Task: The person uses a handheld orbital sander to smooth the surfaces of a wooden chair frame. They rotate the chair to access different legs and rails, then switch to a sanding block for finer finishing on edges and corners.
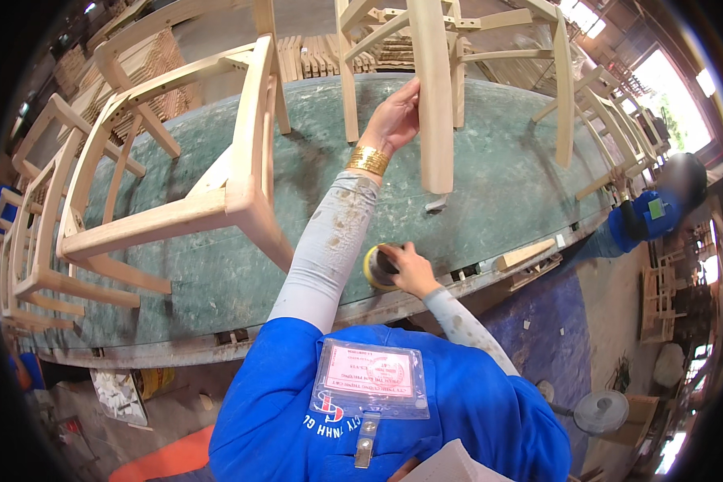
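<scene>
Okay, left hand (pixel 394 120) curled onto the left side of the upright chair leg (pixel 435 120), fingertips hidden behind it. Right hand (pixel 414 271) closed around a round yellow-rimmed tool (pixel 376 273), which sits left of its palm, at the green table's (pixel 490 209) near edge.

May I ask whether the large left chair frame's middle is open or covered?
Open: the green tabletop shows through the chair frame.

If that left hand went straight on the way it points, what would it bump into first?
Most likely the pale wooden chair leg: the left hand already seems to be against it, though depth is hard to judge.
</scene>
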`<action>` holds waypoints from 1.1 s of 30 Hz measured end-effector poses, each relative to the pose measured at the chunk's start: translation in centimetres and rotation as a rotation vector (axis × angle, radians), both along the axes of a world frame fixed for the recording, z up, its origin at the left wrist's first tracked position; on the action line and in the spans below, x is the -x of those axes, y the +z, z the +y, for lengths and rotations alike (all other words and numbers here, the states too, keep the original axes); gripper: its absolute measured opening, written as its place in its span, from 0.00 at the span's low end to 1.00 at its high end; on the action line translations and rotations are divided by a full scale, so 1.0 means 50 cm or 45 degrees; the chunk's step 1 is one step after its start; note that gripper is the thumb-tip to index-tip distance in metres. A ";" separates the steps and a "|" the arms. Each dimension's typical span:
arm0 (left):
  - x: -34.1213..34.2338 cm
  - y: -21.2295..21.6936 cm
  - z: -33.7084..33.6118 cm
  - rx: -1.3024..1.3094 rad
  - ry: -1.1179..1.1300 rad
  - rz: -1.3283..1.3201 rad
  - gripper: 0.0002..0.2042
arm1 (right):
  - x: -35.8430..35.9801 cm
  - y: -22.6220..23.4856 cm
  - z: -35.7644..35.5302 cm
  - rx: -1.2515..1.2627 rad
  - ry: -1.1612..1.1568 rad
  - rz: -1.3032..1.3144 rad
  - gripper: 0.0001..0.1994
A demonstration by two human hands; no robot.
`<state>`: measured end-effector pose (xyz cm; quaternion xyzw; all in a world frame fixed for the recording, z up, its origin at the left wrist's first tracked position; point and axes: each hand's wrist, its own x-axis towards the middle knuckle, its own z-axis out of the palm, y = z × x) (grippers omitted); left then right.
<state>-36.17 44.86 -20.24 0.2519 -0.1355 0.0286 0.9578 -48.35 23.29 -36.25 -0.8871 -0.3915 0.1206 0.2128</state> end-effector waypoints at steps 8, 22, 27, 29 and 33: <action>-0.005 0.009 0.009 -0.049 0.043 0.026 0.15 | 0.009 -0.111 0.073 0.190 0.292 -0.048 0.37; 0.003 0.018 0.019 -0.246 0.170 0.104 0.13 | -0.117 0.081 -0.024 -1.016 -0.681 -0.100 0.13; 0.001 0.003 0.013 -0.265 0.177 0.068 0.15 | -0.175 0.320 0.092 -1.092 -0.381 -0.010 0.17; -0.002 -0.004 0.004 -0.289 0.054 0.071 0.15 | -0.180 0.295 0.099 -0.999 -0.389 -0.191 0.20; -0.090 -0.043 0.142 -0.948 1.211 0.083 0.22 | -0.166 0.274 0.109 -1.014 -0.381 -0.056 0.23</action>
